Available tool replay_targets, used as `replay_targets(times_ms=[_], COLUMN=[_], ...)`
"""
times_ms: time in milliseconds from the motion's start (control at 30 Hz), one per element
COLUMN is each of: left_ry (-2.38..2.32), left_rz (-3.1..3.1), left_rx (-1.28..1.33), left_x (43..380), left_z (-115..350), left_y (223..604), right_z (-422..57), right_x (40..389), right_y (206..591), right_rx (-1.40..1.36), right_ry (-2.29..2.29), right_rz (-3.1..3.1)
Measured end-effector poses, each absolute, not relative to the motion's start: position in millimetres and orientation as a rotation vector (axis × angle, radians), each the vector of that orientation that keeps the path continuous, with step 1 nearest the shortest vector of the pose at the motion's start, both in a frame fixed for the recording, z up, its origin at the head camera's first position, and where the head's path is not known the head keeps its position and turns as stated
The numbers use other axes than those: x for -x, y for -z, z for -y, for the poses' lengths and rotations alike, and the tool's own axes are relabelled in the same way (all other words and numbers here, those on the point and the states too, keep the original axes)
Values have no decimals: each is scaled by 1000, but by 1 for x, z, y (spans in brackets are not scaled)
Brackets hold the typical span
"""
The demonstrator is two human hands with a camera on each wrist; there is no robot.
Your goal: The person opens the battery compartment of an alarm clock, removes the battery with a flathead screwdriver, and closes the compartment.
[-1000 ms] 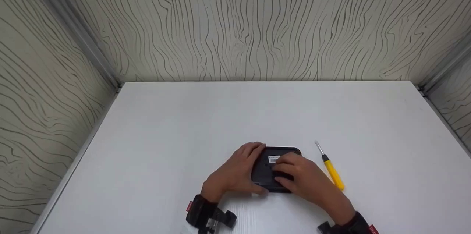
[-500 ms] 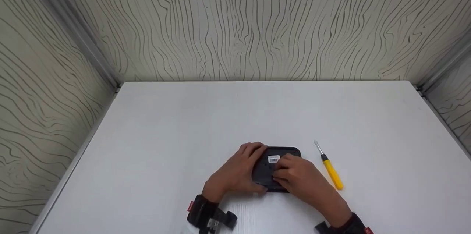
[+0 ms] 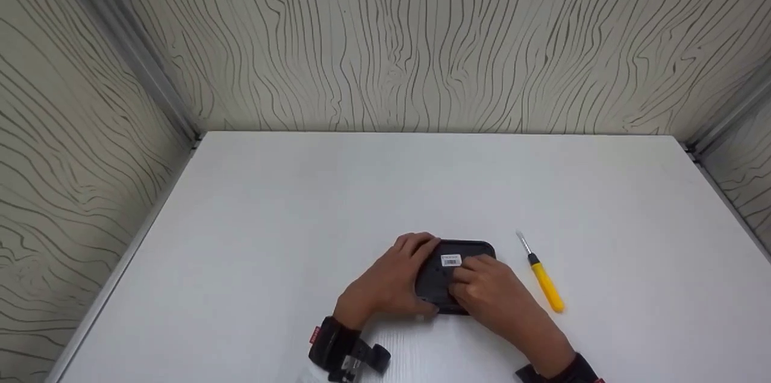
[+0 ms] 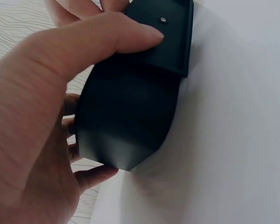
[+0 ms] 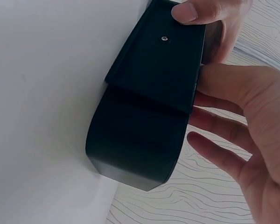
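Note:
A black plastic case [image 3: 430, 282] with rounded corners lies on the white table, its face with a white barcode sticker [image 3: 450, 260] turned up. My left hand [image 3: 393, 277] grips its left end, thumb along the near side and fingers over the far edge. The fingertips of my right hand [image 3: 491, 292] are bunched together at the upper face, right of the sticker. Whether they pinch something small is hidden in every view. The right wrist view shows a small screw [image 5: 164, 38] in the case's near side, close to the left thumb [image 5: 184, 12].
To the right of the case lies a screwdriver [image 3: 546, 283] with a yellow handle, its tip pointing away. Wood-patterned panels [image 3: 391, 40] stand behind and beside the white table [image 3: 271, 190].
My right fingers have drawn closer together and shifted slightly on the upper face. The left hand, the case and the screwdriver stay in place.

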State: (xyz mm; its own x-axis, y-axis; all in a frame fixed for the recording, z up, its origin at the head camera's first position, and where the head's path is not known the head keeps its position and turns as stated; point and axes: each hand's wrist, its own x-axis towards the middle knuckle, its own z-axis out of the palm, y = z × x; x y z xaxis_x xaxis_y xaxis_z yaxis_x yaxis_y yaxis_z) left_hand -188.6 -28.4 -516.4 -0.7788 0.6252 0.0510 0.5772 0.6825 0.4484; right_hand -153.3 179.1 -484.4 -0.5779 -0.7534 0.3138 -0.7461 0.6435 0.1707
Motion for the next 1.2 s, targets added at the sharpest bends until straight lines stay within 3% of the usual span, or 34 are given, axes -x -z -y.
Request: replay_targets(times_ms=[1200], left_ry=[-687], left_rz=[-2811], left_rx=[-1020], left_x=[189], left_z=[28], left_y=[517], right_z=[-183], right_x=[156], right_y=[489], right_rx=[-1188], right_ry=[-34], right_rz=[2474])
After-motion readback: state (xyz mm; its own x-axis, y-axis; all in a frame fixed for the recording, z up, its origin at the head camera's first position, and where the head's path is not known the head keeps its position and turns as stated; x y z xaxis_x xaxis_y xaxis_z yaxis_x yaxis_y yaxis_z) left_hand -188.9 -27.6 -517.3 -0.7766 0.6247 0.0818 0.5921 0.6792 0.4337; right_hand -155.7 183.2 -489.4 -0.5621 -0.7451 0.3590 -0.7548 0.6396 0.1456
